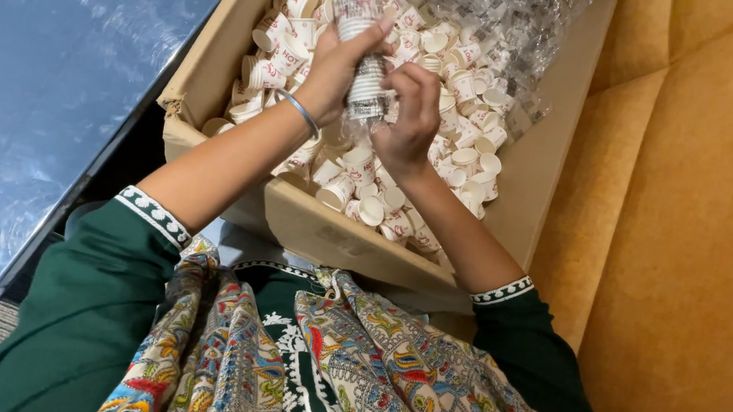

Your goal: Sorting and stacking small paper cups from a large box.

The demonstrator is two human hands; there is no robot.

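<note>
My left hand (337, 64) grips a tall stack of small white paper cups in a clear plastic sleeve (359, 17), held upright over an open cardboard box (337, 234). A thin metal bangle sits on that wrist. My right hand (411, 116) pinches the lower end of the same sleeve, where the plastic is bunched. Under both hands the box is filled with several loose white paper cups (469, 167) with red print, lying every which way.
Crumpled clear plastic wrapping (501, 17) lies in the far right corner of the box. A glossy blue surface with a dark edge (47, 86) runs along the left. Orange-yellow upholstery (697, 220) fills the right side. A patterned scarf (324, 372) drapes over my lap.
</note>
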